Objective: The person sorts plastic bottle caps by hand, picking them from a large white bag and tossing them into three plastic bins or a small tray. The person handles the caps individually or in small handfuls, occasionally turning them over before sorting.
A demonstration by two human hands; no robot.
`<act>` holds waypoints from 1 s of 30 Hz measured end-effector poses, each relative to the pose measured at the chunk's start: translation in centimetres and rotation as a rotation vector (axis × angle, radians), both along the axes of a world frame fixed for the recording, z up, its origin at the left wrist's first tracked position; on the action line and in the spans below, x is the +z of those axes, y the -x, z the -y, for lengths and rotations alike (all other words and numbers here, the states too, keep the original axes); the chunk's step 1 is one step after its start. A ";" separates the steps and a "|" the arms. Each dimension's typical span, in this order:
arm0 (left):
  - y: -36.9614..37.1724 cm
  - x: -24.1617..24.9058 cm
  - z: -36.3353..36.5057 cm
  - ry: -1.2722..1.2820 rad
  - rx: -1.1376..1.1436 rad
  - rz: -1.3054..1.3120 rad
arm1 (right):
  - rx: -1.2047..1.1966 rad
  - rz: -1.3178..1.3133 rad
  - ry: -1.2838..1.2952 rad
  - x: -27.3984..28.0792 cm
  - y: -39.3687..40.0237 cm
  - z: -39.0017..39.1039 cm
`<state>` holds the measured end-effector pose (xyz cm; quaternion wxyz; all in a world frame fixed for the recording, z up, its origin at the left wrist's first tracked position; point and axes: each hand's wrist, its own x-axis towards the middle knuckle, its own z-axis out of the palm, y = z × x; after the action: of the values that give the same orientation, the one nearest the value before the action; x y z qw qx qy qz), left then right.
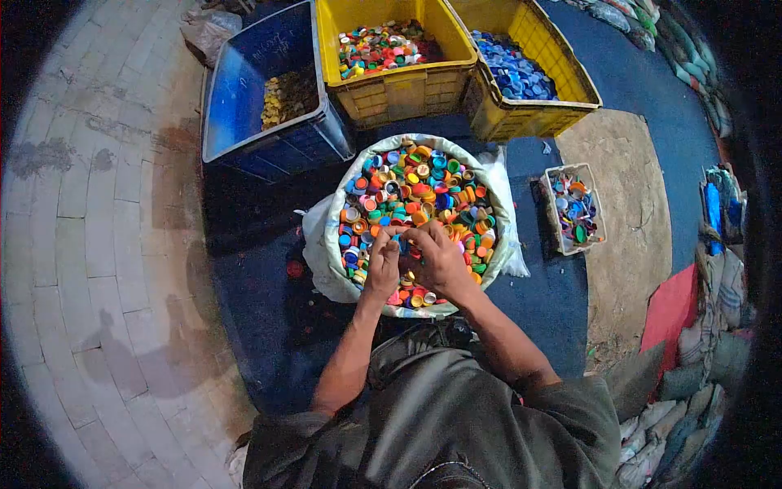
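Observation:
A wide white sack [332, 236] with a rolled rim stands in front of me, full of mixed plastic bottle caps [419, 191] in many colours. Above its near half, my left hand [381, 265] and my right hand [438, 259] meet with fingers bent and tips close together. Both are closed in a pinch. A bit of blue shows between the fingertips, but whether it is a held cap or one lying below is too small to tell.
Behind the sack stand a blue crate [277, 143] with yellowish caps, a yellow crate [399, 94] with mixed caps and another yellow crate [533, 118] with blue caps. Right of the sack is a small white basket [562, 236] of mixed pieces. Filled sacks [684, 440] line the right side.

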<state>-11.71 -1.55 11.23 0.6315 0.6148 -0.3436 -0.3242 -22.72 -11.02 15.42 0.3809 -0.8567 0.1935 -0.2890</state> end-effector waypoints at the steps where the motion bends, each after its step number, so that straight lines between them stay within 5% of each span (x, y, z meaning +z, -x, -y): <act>1: 0.1 0.4 0.1 0.007 -0.013 -0.044 | -0.011 0.025 0.016 0.0 -0.1 0.2; 8: -0.5 1.8 0.0 -0.051 -0.068 -0.296 | 0.016 -0.001 0.016 -0.9 0.7 0.2; 15: -2.2 -0.6 0.3 -0.080 0.099 0.121 | -0.264 0.096 -0.182 -1.6 0.1 -0.2; 16: -2.5 -0.8 1.0 0.002 0.175 0.417 | -0.293 0.072 -0.305 -1.3 0.1 -0.2; 20: -1.9 1.3 0.3 -0.234 0.029 -0.424 | -0.127 0.038 -0.347 -1.6 0.0 0.6; 25: -0.1 1.3 0.6 -0.323 0.121 -0.706 | 0.054 0.065 -0.277 -3.2 -0.5 1.2; 28: -0.8 1.2 0.5 -0.139 -0.051 -1.073 | -0.099 0.089 -0.829 -3.3 -0.4 0.7; 30: -0.6 1.1 0.9 -0.085 0.055 -1.083 | -0.215 0.106 -1.170 -3.1 -0.2 0.9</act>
<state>-11.14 -2.41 12.34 0.7009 0.3937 0.0607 -0.5917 -22.48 -11.93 12.34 0.7673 -0.4646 0.3870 -0.2138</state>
